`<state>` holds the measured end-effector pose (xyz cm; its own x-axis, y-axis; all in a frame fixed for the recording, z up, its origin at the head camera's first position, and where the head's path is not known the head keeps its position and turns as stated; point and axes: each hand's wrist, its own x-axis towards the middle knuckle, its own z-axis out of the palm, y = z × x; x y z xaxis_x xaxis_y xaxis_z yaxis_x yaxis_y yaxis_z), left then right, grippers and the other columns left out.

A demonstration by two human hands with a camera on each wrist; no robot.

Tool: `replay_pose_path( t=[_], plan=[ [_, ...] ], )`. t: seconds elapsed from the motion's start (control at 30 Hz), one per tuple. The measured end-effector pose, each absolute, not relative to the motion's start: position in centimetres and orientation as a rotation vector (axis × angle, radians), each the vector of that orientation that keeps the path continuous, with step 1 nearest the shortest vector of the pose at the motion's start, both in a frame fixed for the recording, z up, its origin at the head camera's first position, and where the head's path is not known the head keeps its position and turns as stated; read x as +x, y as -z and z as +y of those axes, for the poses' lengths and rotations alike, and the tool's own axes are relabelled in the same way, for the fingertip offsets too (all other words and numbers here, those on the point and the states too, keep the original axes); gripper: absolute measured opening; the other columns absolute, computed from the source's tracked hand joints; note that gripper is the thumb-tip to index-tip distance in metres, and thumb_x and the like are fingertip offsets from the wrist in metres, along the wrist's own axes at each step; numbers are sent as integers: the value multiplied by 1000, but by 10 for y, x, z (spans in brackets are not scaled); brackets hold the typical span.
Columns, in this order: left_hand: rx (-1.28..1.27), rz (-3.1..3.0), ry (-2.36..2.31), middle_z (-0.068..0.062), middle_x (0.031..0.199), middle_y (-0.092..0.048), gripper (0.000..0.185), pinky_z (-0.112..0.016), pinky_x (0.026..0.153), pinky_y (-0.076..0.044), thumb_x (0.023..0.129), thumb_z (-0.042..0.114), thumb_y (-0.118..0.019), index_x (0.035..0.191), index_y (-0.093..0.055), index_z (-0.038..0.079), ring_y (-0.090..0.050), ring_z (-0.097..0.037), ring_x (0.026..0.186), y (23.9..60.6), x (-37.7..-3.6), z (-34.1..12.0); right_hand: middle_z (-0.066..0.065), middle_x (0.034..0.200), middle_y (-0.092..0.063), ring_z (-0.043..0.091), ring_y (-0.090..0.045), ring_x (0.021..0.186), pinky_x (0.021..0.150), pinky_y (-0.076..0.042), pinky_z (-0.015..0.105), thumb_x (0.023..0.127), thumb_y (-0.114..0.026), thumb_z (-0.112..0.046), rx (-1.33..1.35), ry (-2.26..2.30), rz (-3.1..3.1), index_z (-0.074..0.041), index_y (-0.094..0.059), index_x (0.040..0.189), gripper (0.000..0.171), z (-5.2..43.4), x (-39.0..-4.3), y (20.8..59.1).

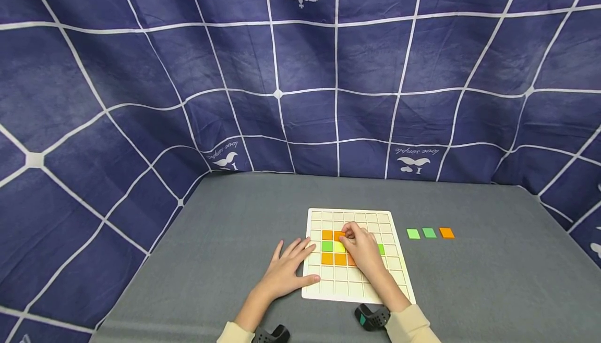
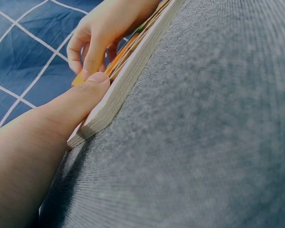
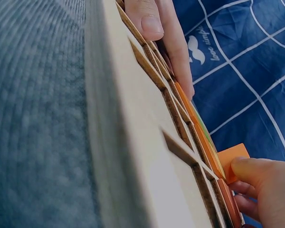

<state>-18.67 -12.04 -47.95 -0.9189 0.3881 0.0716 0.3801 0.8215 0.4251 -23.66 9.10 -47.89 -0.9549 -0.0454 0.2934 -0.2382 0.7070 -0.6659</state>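
Note:
A pale wooden grid board [image 1: 389, 275] lies on the grey table, with orange, green and yellow square tiles in its cells. My right hand [image 1: 359, 241] reaches over the board and pinches an orange tile [image 1: 339, 235] [image 3: 232, 159] at a cell in the upper rows, the tile tilted up on edge. My left hand [image 1: 291, 267] lies flat with straight fingers on the table, its thumb [image 2: 85, 92] against the board's left edge [image 2: 118, 95]. An orange tile [image 1: 327, 235] sits in the cell to the left of the pinched one.
Two green tiles [image 1: 413, 234] [image 1: 429, 233] and one orange tile [image 1: 446, 233] lie in a row on the grey table [image 1: 493, 280] right of the board. A blue cloth with white lines [image 1: 300, 72] hangs behind and at both sides.

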Motion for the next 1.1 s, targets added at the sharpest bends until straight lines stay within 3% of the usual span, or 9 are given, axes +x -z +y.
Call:
replay_pose_path(
  t=[0.47,0.67,1.1],
  plan=[
    [632,2970,-700,3,148,-31,73,-57,109,-6,76,63,-52,137,-39,24,-27,-25,136,479,-185,-120,-4,79,-63,10,-56,76,78,-38,32,79,-68,-19,199,-1132,-2646,-17,-59,90,14,90,-234,477],
    [646,2996,-695,3,148,-31,73,-58,109,-6,76,63,-52,137,-40,24,-28,-25,136,479,-187,-120,-3,78,-64,7,-55,71,65,-45,22,80,-68,-18,148,-1225,-2631,-17,-62,91,13,90,-232,470],
    [676,3000,-726,2,147,-32,72,-58,108,-5,77,62,-53,137,-40,23,-29,-25,136,480,-185,-120,-3,78,-62,5,-51,67,60,-42,18,82,-65,-14,171,-1367,-2665,-17,-61,93,12,98,-225,460]
  ],
)
